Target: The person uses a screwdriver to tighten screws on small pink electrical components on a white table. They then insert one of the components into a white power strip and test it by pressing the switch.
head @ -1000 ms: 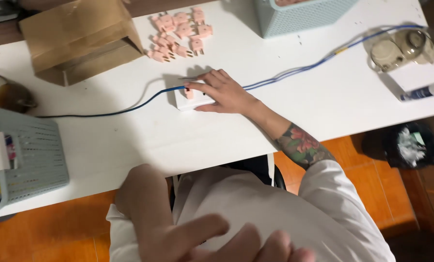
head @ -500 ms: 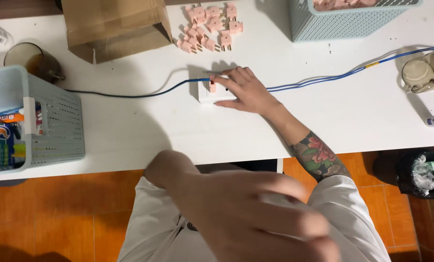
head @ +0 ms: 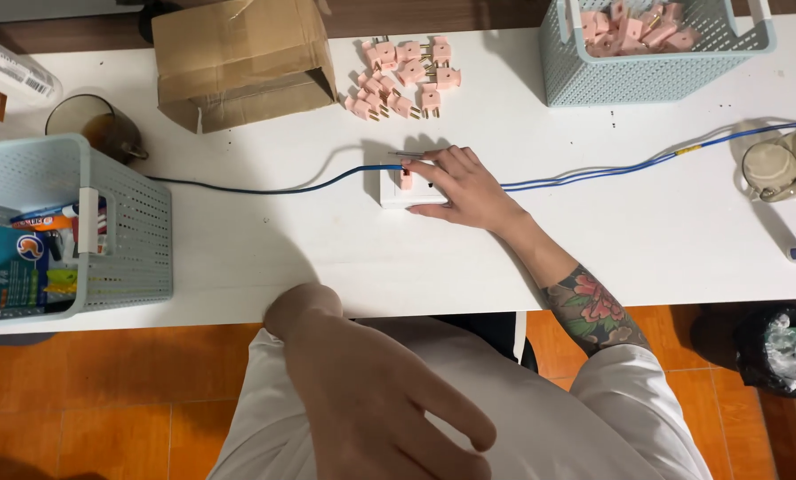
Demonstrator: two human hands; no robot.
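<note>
My right hand rests on a small white socket block in the middle of the white table. A pink plug sits in the block under my fingertips, and my fingers press on it. A dark blue cable runs left from the block; blue and white wires run right. My left hand hangs close to the camera, below the table edge, fingers loosely spread and holding nothing. A pile of several pink plugs lies beyond the block.
A cardboard box lies at the back left. A pale blue basket with pink plugs stands at the back right; another basket with packets is at the left. A glass mug and a round roll sit nearby.
The view has shifted, so the table's things now sit lower and further right in frame. My left hand has drifted lower and left; my right hand stays on the socket block.
</note>
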